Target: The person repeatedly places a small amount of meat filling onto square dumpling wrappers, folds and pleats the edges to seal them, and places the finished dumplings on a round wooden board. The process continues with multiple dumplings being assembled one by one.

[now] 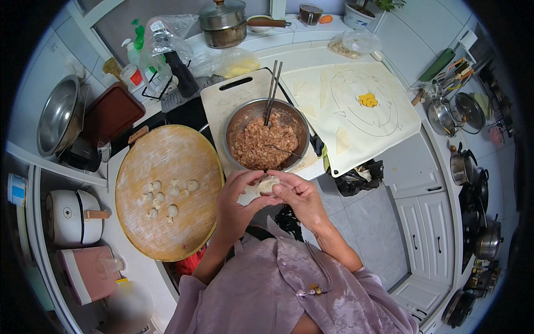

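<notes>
Both hands meet in front of my chest, around a pale folded dough wrapper [268, 185]. The fingers of my left hand [243, 193] reach its left side. My right hand [298, 193] pinches it with the thumb over its front. Just beyond the fingers is a steel bowl [230, 116] of minced meat filling [263, 140]. A pair of chopsticks [273, 89] stands in the filling, and the thin handle of another utensil [288, 151] sticks out of it. To the left, several small wrapped dumplings [173, 191] lie on a floured round board [167, 150].
Under the bowl is a cutting board [215, 108]. A pale silicone mat [367, 121] with dough scraps [343, 140] lies at right, above a black-lined bin [361, 179]. A lidded pot [223, 27] stands at the back, a white rice cooker [69, 217] at left.
</notes>
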